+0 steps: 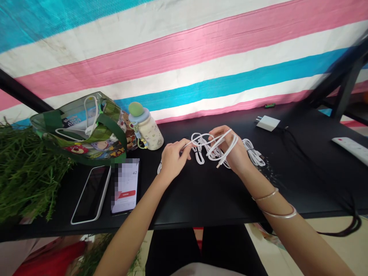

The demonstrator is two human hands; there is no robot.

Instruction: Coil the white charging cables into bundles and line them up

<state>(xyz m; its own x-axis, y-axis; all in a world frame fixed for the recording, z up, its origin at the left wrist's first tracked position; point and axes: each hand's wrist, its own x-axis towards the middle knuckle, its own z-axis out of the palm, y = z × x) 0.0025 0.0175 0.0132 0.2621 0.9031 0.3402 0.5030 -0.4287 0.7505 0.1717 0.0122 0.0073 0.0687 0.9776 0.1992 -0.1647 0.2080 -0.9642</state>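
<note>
Loose loops of a white charging cable (221,145) hang around the fingers of my right hand (237,155), which is curled under them. A stretch of the same cable runs left to my left hand (176,156), pinched between thumb and forefinger. One metal plug end dangles below the loops. On the black table (195,195) behind and between my hands lies a tied white cable bundle (198,153). Another tied bundle (254,152) rests just right of my right hand. Part of a further white cable (159,167) shows beside my left hand, mostly hidden by it.
Left of my hands stand a cream bottle (152,134) and a green clear bag (86,134), with two phones (93,195) in front and green foliage (25,176) beyond. To the right are a white charger (268,123), black cords (304,147) and a power strip (352,149).
</note>
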